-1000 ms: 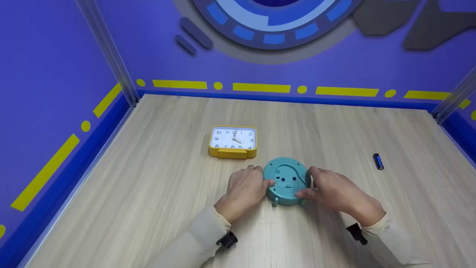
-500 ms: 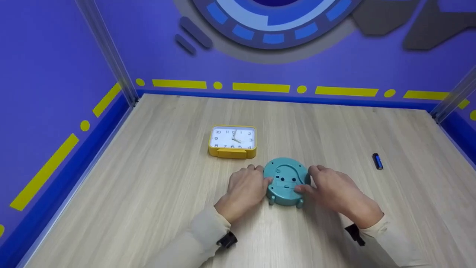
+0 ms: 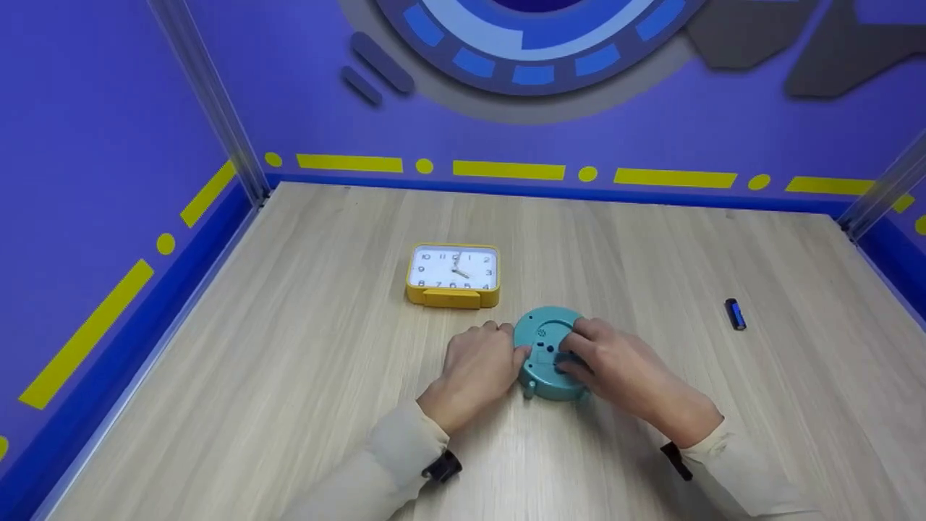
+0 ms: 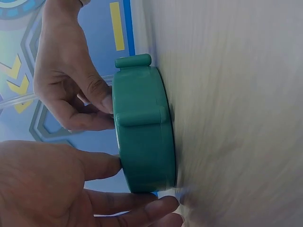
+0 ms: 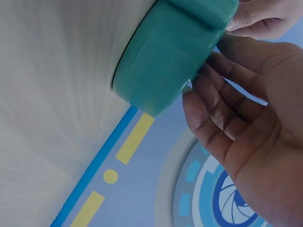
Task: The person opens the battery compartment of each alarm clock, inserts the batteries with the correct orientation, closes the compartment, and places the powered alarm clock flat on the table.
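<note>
A round teal clock lies back side up on the table, its two short feet toward me. My left hand grips its left edge, thumb on the back and fingers along the rim. In the left wrist view, that thumb and fingers straddle the clock. Over the right part of the back is my right hand, fingers bent, with thumb and fingertips touching near the dark knobs and the battery cover. Those fingertips hide that area, so whether they pinch anything is unclear. In the right wrist view the right hand meets the clock's back.
A yellow rectangular alarm clock lies face up just behind and left of the teal one. Farther right is a black and blue battery. Purple-blue panels with yellow marks border the wooden table at the back and sides.
My right hand has left the clock's right edge and moved left, onto its back. Earlier the teal clock turned slightly, bringing its right foot into view. The left hand keeps its grip.
</note>
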### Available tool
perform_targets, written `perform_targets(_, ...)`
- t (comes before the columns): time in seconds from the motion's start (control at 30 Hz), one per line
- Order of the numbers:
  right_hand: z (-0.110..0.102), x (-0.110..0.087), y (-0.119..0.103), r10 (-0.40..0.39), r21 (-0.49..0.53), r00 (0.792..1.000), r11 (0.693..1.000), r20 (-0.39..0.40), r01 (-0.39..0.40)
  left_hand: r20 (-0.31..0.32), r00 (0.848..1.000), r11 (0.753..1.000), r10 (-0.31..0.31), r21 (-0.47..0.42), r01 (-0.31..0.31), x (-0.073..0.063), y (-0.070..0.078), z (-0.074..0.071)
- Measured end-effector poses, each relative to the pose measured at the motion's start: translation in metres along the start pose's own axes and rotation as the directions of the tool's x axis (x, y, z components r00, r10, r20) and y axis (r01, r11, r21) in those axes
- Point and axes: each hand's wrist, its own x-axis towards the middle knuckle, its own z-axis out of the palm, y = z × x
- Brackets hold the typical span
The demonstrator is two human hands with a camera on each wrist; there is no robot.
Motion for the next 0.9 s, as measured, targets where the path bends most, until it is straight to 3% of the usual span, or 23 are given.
perform_targets(0.57,0.0100,0.0014,-0.0031,-0.029,-0.196,0.999,0.980,-0.019,0.025,0.022,1.000,1.000,-0.009,0.029,0.008,0.0007,0.0010,-0.0004)
perform_targets(0.9,0.0093,0.0010,-0.0083,-0.015,-0.282,1.000,0.959,0.019,0.020,-0.020,1.000,0.998,0.016,0.053,-0.015,-0.0010,0.0021,0.0037)
